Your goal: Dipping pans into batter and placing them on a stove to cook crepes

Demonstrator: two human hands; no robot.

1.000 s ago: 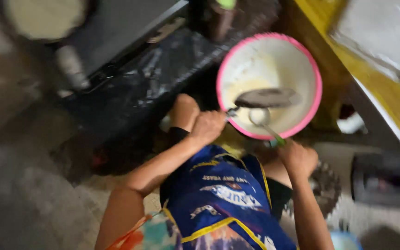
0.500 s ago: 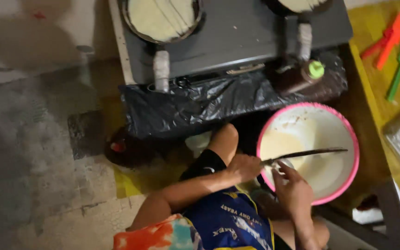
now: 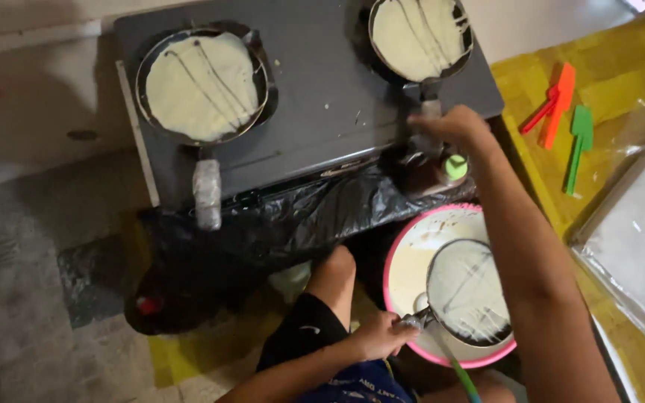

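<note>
My left hand (image 3: 379, 336) grips the handle of a small round pan (image 3: 466, 289) coated with pale batter, held flat over a pink-rimmed bowl (image 3: 412, 254) of batter on the floor. My right hand (image 3: 453, 128) reaches up to the grey stove (image 3: 322, 112) and closes around the handle of the right frying pan (image 3: 419, 36), which holds a thin pale crepe. A second frying pan (image 3: 203, 83) with a similar crepe sits on the left burner, its wrapped handle (image 3: 207, 192) pointing toward me.
A dark bottle with a green cap (image 3: 442, 173) stands by the stove's front right corner. Black plastic sheeting (image 3: 278, 224) hangs below the stove. Red and green spatulas (image 3: 565, 119) lie on a yellow mat at right, beside a plastic-covered tray (image 3: 636, 231). My bent knee (image 3: 334, 272) is next to the bowl.
My right hand left the bowl and rose to the right pan's handle on the stove. The small pan in my left hand now lies flat over the bowl. The view moved up.
</note>
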